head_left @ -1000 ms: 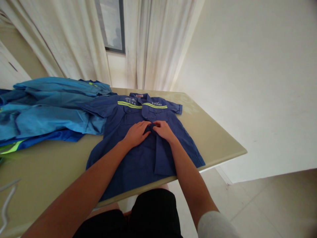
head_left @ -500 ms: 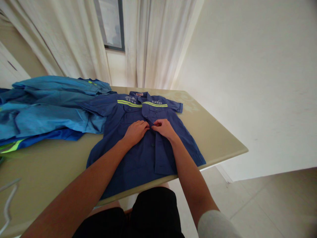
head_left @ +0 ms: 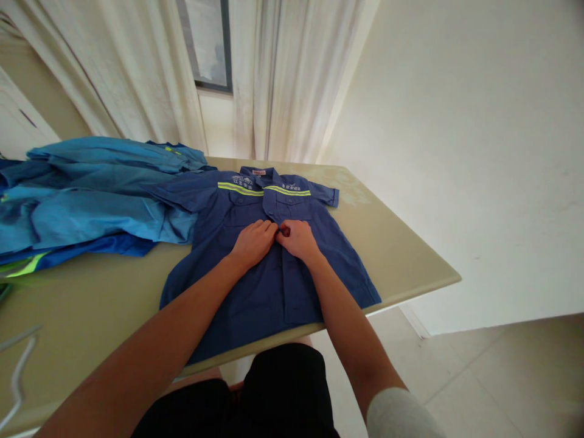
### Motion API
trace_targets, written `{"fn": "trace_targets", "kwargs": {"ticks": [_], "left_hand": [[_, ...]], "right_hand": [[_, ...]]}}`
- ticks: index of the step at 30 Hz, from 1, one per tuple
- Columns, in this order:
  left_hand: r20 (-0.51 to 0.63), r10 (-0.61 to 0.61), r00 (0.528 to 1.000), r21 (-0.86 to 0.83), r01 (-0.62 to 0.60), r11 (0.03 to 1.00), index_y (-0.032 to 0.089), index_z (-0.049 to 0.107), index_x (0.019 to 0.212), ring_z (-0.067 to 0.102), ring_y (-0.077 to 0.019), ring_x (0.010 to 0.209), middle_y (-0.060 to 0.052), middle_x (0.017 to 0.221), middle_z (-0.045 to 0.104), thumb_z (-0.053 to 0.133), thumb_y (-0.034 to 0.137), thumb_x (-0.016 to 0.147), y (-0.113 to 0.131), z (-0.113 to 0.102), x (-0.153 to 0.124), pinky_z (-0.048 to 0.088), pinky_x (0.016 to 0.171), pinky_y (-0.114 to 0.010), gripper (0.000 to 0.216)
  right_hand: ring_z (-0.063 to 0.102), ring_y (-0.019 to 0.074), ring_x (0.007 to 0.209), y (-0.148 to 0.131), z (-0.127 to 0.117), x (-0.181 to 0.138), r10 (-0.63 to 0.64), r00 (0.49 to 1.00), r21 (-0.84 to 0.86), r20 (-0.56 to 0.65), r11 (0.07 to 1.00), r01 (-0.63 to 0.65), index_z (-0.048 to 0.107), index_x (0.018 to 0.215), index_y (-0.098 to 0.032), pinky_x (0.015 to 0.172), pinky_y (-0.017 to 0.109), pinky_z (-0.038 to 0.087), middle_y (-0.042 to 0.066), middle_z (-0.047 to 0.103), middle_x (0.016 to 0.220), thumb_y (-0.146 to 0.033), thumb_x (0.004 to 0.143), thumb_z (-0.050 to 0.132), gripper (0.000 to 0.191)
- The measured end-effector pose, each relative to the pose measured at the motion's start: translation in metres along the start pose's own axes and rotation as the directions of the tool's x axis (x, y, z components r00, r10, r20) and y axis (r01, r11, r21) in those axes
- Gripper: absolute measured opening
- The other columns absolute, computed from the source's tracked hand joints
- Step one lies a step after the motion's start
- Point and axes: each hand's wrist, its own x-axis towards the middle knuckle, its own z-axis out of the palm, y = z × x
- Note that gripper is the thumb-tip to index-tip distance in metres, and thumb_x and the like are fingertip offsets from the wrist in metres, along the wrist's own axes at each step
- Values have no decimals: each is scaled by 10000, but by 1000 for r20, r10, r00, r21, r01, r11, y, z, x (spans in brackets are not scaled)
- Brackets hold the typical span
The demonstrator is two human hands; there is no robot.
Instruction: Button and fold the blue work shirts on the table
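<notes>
A dark blue short-sleeved work shirt (head_left: 255, 286) with yellow reflective chest stripes lies face up on the beige table (head_left: 100, 304), collar toward the far edge. My left hand (head_left: 252, 242) and my right hand (head_left: 296, 238) meet on the shirt's front placket just below the chest pockets. Both hands have their fingers curled and pinched on the placket fabric, fingertips nearly touching. The hem hangs slightly over the near table edge.
A heap of lighter blue garments (head_left: 86, 198) covers the table's left side, overlapping the shirt's left sleeve. A metal hanger (head_left: 18, 371) lies at the near left corner. White curtains (head_left: 274, 79) hang behind. The table's right edge drops to a tiled floor (head_left: 479, 377).
Both hands have shifted a little up the placket toward the collar and drawn closer together. The front edges now lie flatter over each other.
</notes>
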Motion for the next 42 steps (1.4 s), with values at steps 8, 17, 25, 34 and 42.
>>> {"fn": "trace_targets", "kwargs": {"ticks": [8,17,25,34,42], "left_hand": [[-21,-122,992,-252,113,961,182,620,1058,672,-263,1011,-113,1047,713,455,222,1048,-11,15,3,528,898,-383,170],[-37,-151,988,-686,84,723,219,642,1040,734,-218,934,-56,1006,763,573,246,955,-27,21,3,567,894,-367,113],[16,-263,965,-756,184,628,222,658,977,736,-207,843,-16,873,768,659,277,899,-28,18,5,554,825,-339,95],[52,-329,943,-788,241,566,224,622,1014,735,-214,790,-29,876,777,667,439,906,-23,17,5,562,756,-342,246],[87,-297,951,-864,221,453,210,601,1041,716,-193,719,-14,799,756,668,328,839,-34,27,7,548,697,-324,243]], "right_hand": [[619,115,541,15,8,5,50,992,423,118,901,-96,712,882,-190,584,209,464,-29,671,649,-174,862,590,124],[606,124,636,16,11,6,-39,999,321,20,946,31,720,857,-185,663,227,450,-14,693,712,-137,795,652,104],[574,121,612,18,14,7,-54,997,387,54,921,29,708,878,-172,627,220,429,-20,671,706,-161,791,666,97],[569,131,632,8,12,2,-107,994,148,-4,983,106,665,808,-212,650,234,376,-39,650,686,-181,829,680,40],[580,130,642,10,9,1,-90,996,163,8,983,87,691,826,-219,656,234,382,-46,654,688,-163,807,694,59]]}}
